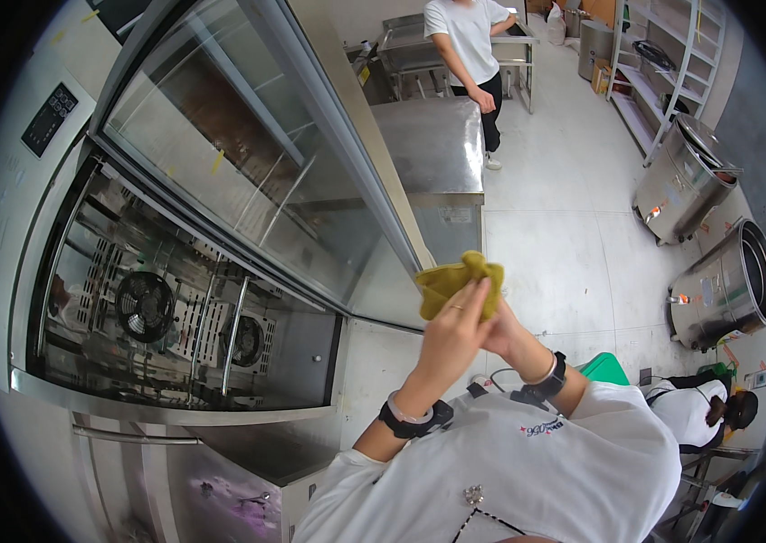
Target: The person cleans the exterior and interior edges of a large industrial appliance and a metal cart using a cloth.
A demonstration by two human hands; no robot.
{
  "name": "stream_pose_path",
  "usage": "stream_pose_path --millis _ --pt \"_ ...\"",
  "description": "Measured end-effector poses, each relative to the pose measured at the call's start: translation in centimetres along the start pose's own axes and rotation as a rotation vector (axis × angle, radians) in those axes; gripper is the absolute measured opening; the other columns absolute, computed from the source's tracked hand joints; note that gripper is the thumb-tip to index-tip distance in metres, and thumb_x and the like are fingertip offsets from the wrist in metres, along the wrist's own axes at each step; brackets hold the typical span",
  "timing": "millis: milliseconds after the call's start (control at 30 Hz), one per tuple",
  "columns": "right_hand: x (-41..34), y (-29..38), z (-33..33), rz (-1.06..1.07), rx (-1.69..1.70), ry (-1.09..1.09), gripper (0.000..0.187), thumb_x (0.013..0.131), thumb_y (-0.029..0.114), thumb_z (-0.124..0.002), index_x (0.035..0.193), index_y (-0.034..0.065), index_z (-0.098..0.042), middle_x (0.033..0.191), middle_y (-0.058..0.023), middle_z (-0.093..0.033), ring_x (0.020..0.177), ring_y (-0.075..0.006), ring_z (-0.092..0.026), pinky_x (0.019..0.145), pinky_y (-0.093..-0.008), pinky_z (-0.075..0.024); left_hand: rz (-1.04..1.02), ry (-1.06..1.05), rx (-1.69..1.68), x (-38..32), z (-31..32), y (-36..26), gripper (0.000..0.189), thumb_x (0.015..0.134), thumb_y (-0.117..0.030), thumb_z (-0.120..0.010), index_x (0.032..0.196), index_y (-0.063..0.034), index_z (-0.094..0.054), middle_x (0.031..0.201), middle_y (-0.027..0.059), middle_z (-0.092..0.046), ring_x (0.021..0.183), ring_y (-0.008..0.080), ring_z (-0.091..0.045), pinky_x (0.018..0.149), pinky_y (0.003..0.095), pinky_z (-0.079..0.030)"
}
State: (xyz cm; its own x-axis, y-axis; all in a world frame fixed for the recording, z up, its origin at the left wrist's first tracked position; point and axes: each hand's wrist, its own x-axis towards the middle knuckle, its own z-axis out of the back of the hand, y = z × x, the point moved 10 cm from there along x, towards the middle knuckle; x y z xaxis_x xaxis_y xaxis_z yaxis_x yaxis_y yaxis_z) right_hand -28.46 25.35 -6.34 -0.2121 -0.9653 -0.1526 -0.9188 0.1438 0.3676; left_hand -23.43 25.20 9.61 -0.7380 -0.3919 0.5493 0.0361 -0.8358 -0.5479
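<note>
A folded yellow-green cloth [447, 282] is held up in front of my chest, close to the lower end of the cabinet's opened glass door [220, 149]. My left hand [454, 329] presses its extended fingers against the cloth's near side and wears a ring. Behind it, my right hand [501, 329] grips the same cloth, its fingers partly hidden by the left hand and the fabric. To the left is the open steel cabinet, with a round black fan [144, 307] and metal rails [235, 336] inside.
A steel worktable [430, 142] stands beyond the door, with a person in a white shirt [467, 41] leaning on it. Steel barrels [715, 288] and a shelf rack [668, 75] line the right side. Another person [695, 407] is bent low at the lower right, near a green object [605, 368].
</note>
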Motion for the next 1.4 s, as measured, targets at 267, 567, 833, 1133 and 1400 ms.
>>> stream_pose_path --millis 267,567,833,1133,1400 --pt "1.0 17.2 -16.2 0.761 -0.167 0.331 0.047 0.089 0.022 -0.056 0.130 0.0067 -0.038 0.126 -0.0112 -0.048 0.116 -0.0218 -0.048 0.100 -0.0386 -0.0380 -0.012 -0.376 -0.054 3.7 9.9 2.9 0.035 0.088 -0.007 -0.052 0.122 0.0016 -0.048 0.125 0.0133 -0.051 0.111 0.0246 -0.052 0.090 0.0340 -0.042" --pt "2.0 21.4 -38.8 1.857 -1.063 0.354 0.055 0.084 0.018 -0.053 0.133 0.0045 -0.033 0.117 -0.0224 -0.051 0.105 -0.0358 -0.051 0.088 -0.0381 -0.0413 0.150 -0.429 -0.239 6.2 6.3 9.8 0.032 0.088 -0.008 -0.054 0.119 0.0013 -0.050 0.112 0.0134 -0.053 0.096 0.0215 -0.057 0.078 0.0306 -0.048" --pt "7.1 19.1 -28.1 1.512 -1.069 0.147 0.042 0.085 0.020 -0.053 0.120 0.0004 -0.042 0.095 -0.0247 -0.058 0.088 -0.0423 -0.056 0.074 -0.0396 -0.0448 0.147 -0.419 -0.058 7.5 6.8 8.9 0.019 0.086 -0.005 -0.055 0.102 0.0035 -0.059 0.092 0.0113 -0.059 0.083 0.0190 -0.060 0.070 0.0285 -0.049" --pt "9.6 7.7 -8.1 0.991 -1.171 0.100 0.047 0.089 0.029 -0.051 0.124 -0.0007 -0.043 0.106 -0.0185 -0.059 0.094 -0.0339 -0.060 0.081 -0.0330 -0.0458 0.100 -0.468 -0.009 5.1 9.1 7.5 0.015 0.083 -0.002 -0.054 0.096 0.0046 -0.059 0.083 0.0117 -0.059 0.070 0.0231 -0.059 0.061 0.0302 -0.048" --pt "3.1 14.5 -32.5 1.608 -1.185 0.445 0.051 0.085 0.016 -0.051 0.132 0.0083 -0.033 0.117 -0.0203 -0.050 0.099 -0.0406 -0.053 0.082 -0.0421 -0.0443 0.074 -0.469 0.058 2.6 11.1 7.8 0.014 0.086 -0.007 -0.054 0.086 0.0057 -0.058 0.074 0.0127 -0.058 0.062 0.0231 -0.057 0.058 0.0313 -0.045"
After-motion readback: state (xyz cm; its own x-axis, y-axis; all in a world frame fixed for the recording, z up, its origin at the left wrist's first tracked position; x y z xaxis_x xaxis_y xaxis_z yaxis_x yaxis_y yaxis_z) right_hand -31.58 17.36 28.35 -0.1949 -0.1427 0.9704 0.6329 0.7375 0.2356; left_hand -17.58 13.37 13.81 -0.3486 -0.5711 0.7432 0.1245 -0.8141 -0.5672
